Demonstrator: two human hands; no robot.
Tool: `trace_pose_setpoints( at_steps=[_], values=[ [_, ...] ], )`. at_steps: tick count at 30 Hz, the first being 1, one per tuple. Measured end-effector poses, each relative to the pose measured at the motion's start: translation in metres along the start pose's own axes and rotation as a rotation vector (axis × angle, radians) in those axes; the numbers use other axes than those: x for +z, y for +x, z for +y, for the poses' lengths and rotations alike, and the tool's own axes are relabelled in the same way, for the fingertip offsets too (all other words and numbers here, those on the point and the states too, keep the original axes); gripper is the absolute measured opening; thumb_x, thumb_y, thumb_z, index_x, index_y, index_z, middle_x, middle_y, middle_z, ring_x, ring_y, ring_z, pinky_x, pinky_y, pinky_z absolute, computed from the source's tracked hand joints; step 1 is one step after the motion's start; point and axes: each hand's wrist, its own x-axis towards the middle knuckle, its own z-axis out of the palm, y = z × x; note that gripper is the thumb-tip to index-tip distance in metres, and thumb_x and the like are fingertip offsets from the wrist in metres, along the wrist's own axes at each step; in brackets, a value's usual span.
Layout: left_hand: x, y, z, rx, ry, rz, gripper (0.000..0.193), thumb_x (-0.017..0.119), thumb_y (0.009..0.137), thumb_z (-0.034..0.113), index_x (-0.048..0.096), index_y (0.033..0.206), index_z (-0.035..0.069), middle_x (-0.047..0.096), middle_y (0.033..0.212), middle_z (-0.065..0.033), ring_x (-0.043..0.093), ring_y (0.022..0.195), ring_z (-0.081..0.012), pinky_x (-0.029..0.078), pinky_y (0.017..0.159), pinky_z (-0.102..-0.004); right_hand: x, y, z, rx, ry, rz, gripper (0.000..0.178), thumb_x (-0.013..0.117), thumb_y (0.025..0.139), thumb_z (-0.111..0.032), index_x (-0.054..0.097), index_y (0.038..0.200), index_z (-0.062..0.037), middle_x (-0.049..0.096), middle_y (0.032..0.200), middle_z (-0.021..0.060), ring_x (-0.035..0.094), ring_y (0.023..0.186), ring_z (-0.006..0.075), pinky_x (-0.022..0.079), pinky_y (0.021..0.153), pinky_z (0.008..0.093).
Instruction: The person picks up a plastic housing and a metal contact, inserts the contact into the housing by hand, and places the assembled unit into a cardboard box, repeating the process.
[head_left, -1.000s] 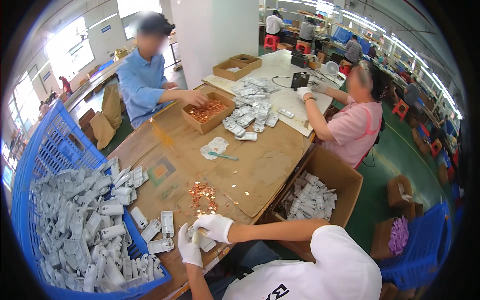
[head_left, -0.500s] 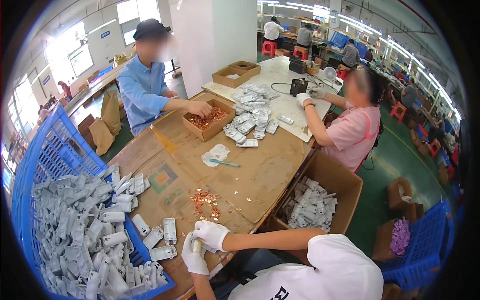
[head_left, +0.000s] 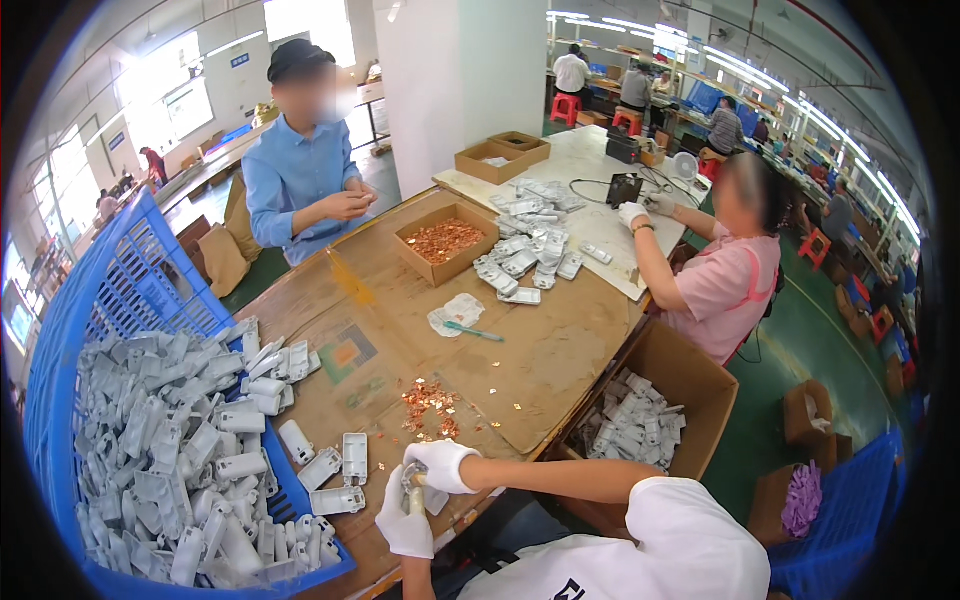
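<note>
At the near edge of the table my white-gloved left hand (head_left: 404, 522) is closed around a pale rod-shaped piece (head_left: 416, 497) with a greyish upper end. My right hand (head_left: 442, 466), gloved as well, meets it from the right, its fingers bent together at that upper end. What the right fingertips pinch is hidden. Beneath the right hand a light grey plastic part shows partly. Just beyond my hands is a loose pile of small copper-coloured metal pieces (head_left: 430, 404). Several light grey plastic casings (head_left: 354, 459) lie to the left of my hands.
A blue crate (head_left: 62, 420) heaped with grey casings stands at the left. A carton (head_left: 705, 400) of casings is at the right. Across the table, a person in blue stands behind a box of copper pieces (head_left: 445, 243); a person in pink handles a black device (head_left: 625, 190). A teal pen (head_left: 474, 331) lies mid-table.
The view has shifted, so the scene sits further right. The person in blue has drawn a hand out of the copper box and brought both hands together. My hands stay together, slightly turned.
</note>
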Motion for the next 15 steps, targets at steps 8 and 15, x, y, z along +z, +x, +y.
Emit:
trace_pose_setpoints(
  at_steps=[8,15],
  values=[
    [-0.009,-0.040,0.015,-0.023,0.290,0.040,0.027,0.064,0.081,-0.004,0.061,0.107,-0.001,0.068,0.095,-0.0120,0.067,0.088,-0.0179,0.052,0.080,-0.0311,0.045,-0.053,0.008,-0.153,0.030,0.178,0.023,0.060,0.088,-0.020,0.061,0.107,-0.0076,0.062,0.100,0.0156,0.061,0.096,0.0359,0.050,0.082,0.0411],
    [-0.014,-0.092,0.000,-0.084,0.552,-0.167,0.022,0.068,0.078,-0.001,0.064,0.099,0.001,0.069,0.083,-0.0118,0.068,0.078,-0.0174,0.053,0.073,-0.0292,0.068,-0.105,0.019,0.069,0.009,-0.115,0.030,0.059,0.084,-0.020,0.060,0.112,-0.0095,0.064,0.104,0.0163,0.062,0.098,0.0368,0.050,0.083,0.0424]
  ],
)
